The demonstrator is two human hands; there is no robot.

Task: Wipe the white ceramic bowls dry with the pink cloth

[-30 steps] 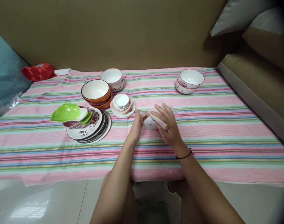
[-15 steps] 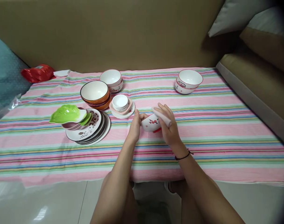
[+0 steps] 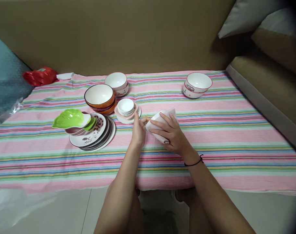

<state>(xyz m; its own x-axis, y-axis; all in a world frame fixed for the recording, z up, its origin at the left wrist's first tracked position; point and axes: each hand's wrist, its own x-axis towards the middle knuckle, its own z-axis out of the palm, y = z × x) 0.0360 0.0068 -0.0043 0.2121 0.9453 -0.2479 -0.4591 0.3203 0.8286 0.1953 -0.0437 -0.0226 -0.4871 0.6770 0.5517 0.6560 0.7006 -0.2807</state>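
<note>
A small white bowl is tilted between my two hands, mostly covered. My left hand grips its left edge, thumb pointing up. My right hand presses a pale, thin cloth over the outside of the bowl, fingers laid across it. The red blossom print on the bowl is hidden now. Just beyond my left hand is a stack of small white dishes on a pink dish and a saucer.
Orange-brown bowls and white bowls stand back left. Nearer left, green leaf-shaped dishes lie on stacked plates. Two nested white bowls stand back right on the striped cloth. A red bundle lies far left.
My right hand and the cloth have swung across the bowl, covering its printed side. The bowl has turned and tilted in my left hand. The other dishes stay put.
</note>
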